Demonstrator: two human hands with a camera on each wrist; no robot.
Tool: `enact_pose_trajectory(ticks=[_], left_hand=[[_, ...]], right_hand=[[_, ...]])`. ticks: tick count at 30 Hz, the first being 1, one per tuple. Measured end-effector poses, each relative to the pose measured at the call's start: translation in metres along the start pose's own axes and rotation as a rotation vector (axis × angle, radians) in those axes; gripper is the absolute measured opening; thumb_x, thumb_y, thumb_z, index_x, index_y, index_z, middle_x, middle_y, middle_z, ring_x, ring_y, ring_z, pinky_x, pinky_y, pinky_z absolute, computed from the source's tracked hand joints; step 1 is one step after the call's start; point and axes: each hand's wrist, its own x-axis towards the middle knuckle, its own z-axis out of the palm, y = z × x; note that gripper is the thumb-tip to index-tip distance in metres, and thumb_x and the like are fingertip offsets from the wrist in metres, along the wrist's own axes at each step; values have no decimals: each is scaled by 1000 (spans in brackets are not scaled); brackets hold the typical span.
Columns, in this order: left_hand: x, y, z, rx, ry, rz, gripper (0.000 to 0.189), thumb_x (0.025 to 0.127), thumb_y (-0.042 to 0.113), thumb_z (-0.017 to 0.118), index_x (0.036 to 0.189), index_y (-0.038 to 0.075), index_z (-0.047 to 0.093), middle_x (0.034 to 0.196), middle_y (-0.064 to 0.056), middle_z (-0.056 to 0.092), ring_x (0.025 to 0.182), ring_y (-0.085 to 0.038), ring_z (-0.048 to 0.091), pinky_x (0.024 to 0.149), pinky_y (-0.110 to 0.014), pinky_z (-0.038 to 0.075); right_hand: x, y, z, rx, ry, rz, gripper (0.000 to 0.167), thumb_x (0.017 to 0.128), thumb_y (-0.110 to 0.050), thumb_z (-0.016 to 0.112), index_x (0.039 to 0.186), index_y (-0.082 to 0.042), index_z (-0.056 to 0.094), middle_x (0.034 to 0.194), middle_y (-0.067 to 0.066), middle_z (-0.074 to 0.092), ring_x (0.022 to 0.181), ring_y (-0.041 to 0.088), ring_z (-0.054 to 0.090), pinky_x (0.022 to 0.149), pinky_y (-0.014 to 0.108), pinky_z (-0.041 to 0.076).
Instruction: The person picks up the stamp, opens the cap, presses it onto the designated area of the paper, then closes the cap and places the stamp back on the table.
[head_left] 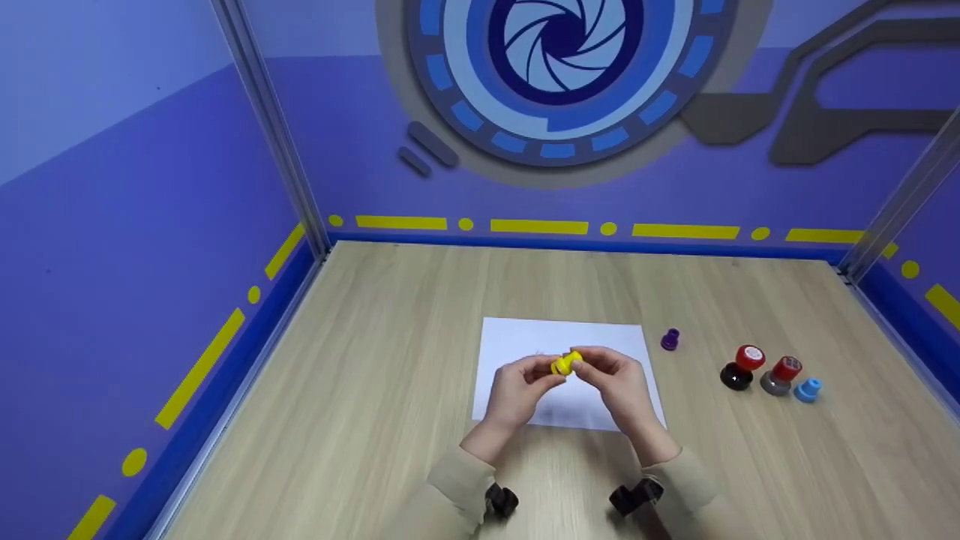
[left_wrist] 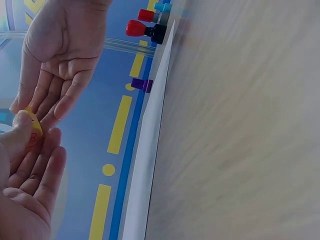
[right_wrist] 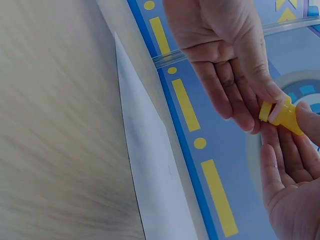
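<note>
A small yellow stamp is held between both hands above a white sheet of paper. My left hand pinches its left end, a yellow cap, between thumb and fingertips. From the other side my right hand pinches the wider yellow body. In the right wrist view a narrow pale pinkish band shows between cap and body. The left wrist view shows a small red mark on the yellow stamp, partly covered by a thumb.
Right of the paper stands a purple stamp. Farther right are a red-and-black stamp, a red-and-grey stamp and a light blue stamp. Blue-purple panels wall the wooden table at the back and sides.
</note>
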Motion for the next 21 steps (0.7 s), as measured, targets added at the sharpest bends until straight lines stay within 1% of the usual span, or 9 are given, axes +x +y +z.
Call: enact_pose_trajectory(ticks=[2, 7, 11, 16, 19, 21], left_hand=[[0, 0, 0, 5, 0, 1, 27, 89, 6, 79, 115, 2, 76, 111, -11, 78, 97, -11, 75, 85, -22, 63], [0, 0, 0, -12, 5, -26, 28, 87, 8, 80, 115, 3, 77, 110, -10, 78, 96, -10, 75, 85, -22, 63], [0, 2, 0, -31, 11, -25, 28, 87, 6, 80, 114, 3, 77, 110, -12, 78, 97, -15, 76, 86, -23, 63], [1, 1, 0, -48, 20, -26, 28, 87, 3, 79, 115, 1, 76, 112, -15, 77, 101, -23, 76, 86, -23, 63], [2, 0, -1, -40, 26, -32, 29, 87, 4, 80, 116, 0, 76, 112, -16, 77, 102, -23, 76, 86, -23, 63], [3, -1, -3, -31, 29, -31, 30, 87, 3, 80, 116, -1, 75, 112, -16, 77, 101, -21, 76, 86, -23, 63]], right_hand=[[0, 0, 0, 5, -1, -1, 24, 94, -2, 73, 116, 8, 72, 106, 9, 77, 93, 11, 71, 85, 20, 60], [-1, -1, 1, -11, 0, -4, 23, 94, -4, 73, 115, 5, 73, 108, 11, 77, 93, 11, 70, 85, 20, 60], [-1, -1, 1, -3, 8, 8, 26, 95, -5, 73, 117, 7, 71, 108, 11, 77, 94, 11, 71, 85, 20, 60], [1, 0, 1, 58, 23, 36, 29, 94, -3, 72, 120, 10, 68, 105, 5, 77, 96, 10, 71, 87, 20, 61], [1, 1, 0, 101, 30, 46, 32, 95, -2, 72, 123, 13, 65, 104, 2, 77, 97, 10, 72, 88, 20, 61], [2, 1, -1, 103, 30, 44, 34, 96, -2, 71, 125, 13, 64, 105, 2, 76, 97, 10, 72, 88, 20, 61]])
